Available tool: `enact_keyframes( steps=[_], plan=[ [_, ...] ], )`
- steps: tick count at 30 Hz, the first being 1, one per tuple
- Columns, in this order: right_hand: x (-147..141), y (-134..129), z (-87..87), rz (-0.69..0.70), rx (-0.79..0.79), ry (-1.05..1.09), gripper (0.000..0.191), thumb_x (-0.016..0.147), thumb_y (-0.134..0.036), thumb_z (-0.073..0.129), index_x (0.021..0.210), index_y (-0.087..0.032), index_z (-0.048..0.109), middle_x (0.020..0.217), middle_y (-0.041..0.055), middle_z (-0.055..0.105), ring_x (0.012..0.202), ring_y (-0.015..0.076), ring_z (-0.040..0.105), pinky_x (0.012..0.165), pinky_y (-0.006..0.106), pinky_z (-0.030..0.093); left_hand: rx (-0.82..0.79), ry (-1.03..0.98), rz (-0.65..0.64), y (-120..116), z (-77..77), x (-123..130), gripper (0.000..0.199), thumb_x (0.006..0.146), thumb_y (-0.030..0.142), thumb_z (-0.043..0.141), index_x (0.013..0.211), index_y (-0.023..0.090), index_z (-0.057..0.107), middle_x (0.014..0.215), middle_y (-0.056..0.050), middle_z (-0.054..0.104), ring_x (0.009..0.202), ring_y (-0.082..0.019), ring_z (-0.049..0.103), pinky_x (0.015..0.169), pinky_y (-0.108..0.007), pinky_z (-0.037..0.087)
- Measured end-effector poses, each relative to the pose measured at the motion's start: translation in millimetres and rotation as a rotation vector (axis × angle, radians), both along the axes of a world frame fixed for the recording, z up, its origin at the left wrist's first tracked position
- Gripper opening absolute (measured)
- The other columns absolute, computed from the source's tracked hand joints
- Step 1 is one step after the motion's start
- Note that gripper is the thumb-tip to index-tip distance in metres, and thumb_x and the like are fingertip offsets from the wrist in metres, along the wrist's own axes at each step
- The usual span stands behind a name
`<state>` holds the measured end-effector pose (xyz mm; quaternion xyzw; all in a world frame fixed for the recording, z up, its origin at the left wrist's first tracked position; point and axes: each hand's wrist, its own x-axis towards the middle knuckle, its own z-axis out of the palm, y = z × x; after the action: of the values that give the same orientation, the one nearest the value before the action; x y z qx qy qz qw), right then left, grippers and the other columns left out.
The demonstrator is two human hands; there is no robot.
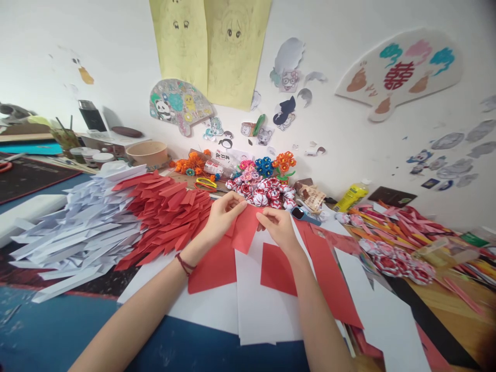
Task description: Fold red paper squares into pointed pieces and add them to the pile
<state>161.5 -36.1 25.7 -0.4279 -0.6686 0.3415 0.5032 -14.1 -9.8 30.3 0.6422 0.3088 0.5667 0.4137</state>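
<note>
Both hands pinch a small sheet of red paper [245, 231] by its upper part, holding it above the papers on the table. My left hand [226, 216] grips its upper left corner and wears a dark red cord on the wrist. At the upper right edge, my right hand [277, 227] has thumb and fingers closed on the paper. Beneath lie white sheets [251, 315], with a red sheet [215, 268] on the left and another red piece [278, 266] on the right.
To the left, folded white paper strips [89, 227] and folded red paper strips [170, 212] form heaps. Red-and-white paper flowers [267, 192] sit by the wall, beside a smartwatch [304, 214]. At right are a yellow bottle [352, 195] and coloured strips [411, 227].
</note>
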Motion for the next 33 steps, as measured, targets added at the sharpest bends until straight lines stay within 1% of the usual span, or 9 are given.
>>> enact_keyframes(
  steps=[6, 11, 14, 18, 21, 26, 28, 31, 33],
  plan=[
    [-2.2, 0.1, -0.2, -0.005, -0.017, 0.029, 0.032, 0.082, -0.046, 0.060, 0.066, -0.018, 0.060, 0.056, -0.0008, 0.058, 0.052, 0.0132, 0.057, 0.053, 0.024, 0.045, -0.093, -0.048, -0.007, 2.6, -2.8, 1.5, 0.026, 0.079, 0.041, 0.063, 0.080, 0.016, 0.060, 0.074, -0.001, 0.059, 0.066, -0.011, 0.052, 0.060, -0.020, 0.039],
    [-0.8, 0.6, 0.5, -0.066, 0.032, 0.047, 0.035, 0.082, -0.046, 0.060, 0.062, -0.018, 0.059, 0.054, -0.0007, 0.056, 0.052, 0.0135, 0.057, 0.052, 0.025, 0.045, -0.155, -0.059, -0.140, -0.5, -1.8, 4.3, 0.031, 0.080, 0.045, 0.062, 0.078, 0.014, 0.063, 0.074, -0.002, 0.063, 0.067, -0.012, 0.056, 0.062, -0.022, 0.042],
    [0.4, 0.0, 1.7, -0.092, 0.050, 0.063, 0.033, 0.082, -0.045, 0.061, 0.063, -0.018, 0.061, 0.055, -0.0006, 0.056, 0.052, 0.0136, 0.056, 0.052, 0.025, 0.046, -0.162, -0.046, -0.176, -3.5, -0.1, 5.3, 0.032, 0.078, 0.044, 0.064, 0.075, 0.013, 0.064, 0.072, -0.003, 0.065, 0.066, -0.013, 0.057, 0.062, -0.022, 0.043],
    [-0.5, -1.0, 2.8, -0.101, 0.064, 0.052, 0.034, 0.081, -0.047, 0.061, 0.063, -0.018, 0.062, 0.054, -0.0006, 0.056, 0.051, 0.0138, 0.056, 0.051, 0.025, 0.046, -0.187, -0.035, -0.117, -2.9, -1.5, 4.8, 0.033, 0.074, 0.045, 0.068, 0.071, 0.012, 0.065, 0.070, -0.003, 0.067, 0.063, -0.014, 0.059, 0.059, -0.023, 0.044],
    [-2.7, -0.4, 1.8, -0.114, 0.075, 0.059, 0.034, 0.081, -0.047, 0.062, 0.063, -0.017, 0.062, 0.054, -0.0007, 0.055, 0.050, 0.0131, 0.054, 0.050, 0.024, 0.046, -0.167, -0.012, -0.061, -0.1, -5.3, 3.9, 0.034, 0.074, 0.047, 0.068, 0.072, 0.012, 0.066, 0.072, -0.004, 0.068, 0.065, -0.015, 0.060, 0.059, -0.023, 0.045],
    [-5.4, 1.7, -1.6, -0.131, 0.048, 0.135, 0.029, 0.078, -0.046, 0.065, 0.077, -0.017, 0.068, 0.062, 0.0009, 0.061, 0.051, 0.0134, 0.056, 0.049, 0.025, 0.049, -0.114, 0.053, -0.003, 1.8, -9.9, 4.8, 0.036, 0.076, 0.048, 0.065, 0.072, 0.012, 0.067, 0.070, -0.004, 0.067, 0.064, -0.015, 0.059, 0.058, -0.022, 0.044],
    [-5.2, 1.3, -2.0, -0.152, 0.064, 0.132, 0.028, 0.078, -0.045, 0.065, 0.076, -0.017, 0.068, 0.062, 0.0013, 0.061, 0.050, 0.0134, 0.056, 0.049, 0.025, 0.049, -0.115, 0.052, -0.021, 0.9, -10.1, 6.2, 0.037, 0.078, 0.049, 0.063, 0.074, 0.012, 0.067, 0.073, -0.005, 0.068, 0.066, -0.015, 0.060, 0.059, -0.022, 0.045],
    [-4.4, 0.0, -1.0, -0.186, 0.103, 0.124, 0.027, 0.079, -0.043, 0.065, 0.073, -0.017, 0.068, 0.059, 0.0008, 0.060, 0.049, 0.0132, 0.055, 0.048, 0.025, 0.047, -0.126, 0.033, -0.090, -0.5, -9.5, 7.8, 0.038, 0.081, 0.049, 0.059, 0.079, 0.012, 0.067, 0.078, -0.006, 0.068, 0.069, -0.016, 0.061, 0.062, -0.023, 0.046],
    [-4.2, -0.4, -0.2, -0.191, 0.104, 0.124, 0.026, 0.080, -0.042, 0.065, 0.072, -0.017, 0.068, 0.057, 0.0003, 0.058, 0.048, 0.0131, 0.054, 0.047, 0.025, 0.046, -0.119, 0.038, -0.090, -0.4, -9.1, 7.5, 0.039, 0.081, 0.050, 0.059, 0.078, 0.012, 0.068, 0.076, -0.006, 0.068, 0.068, -0.015, 0.059, 0.061, -0.022, 0.045]
  ],
)
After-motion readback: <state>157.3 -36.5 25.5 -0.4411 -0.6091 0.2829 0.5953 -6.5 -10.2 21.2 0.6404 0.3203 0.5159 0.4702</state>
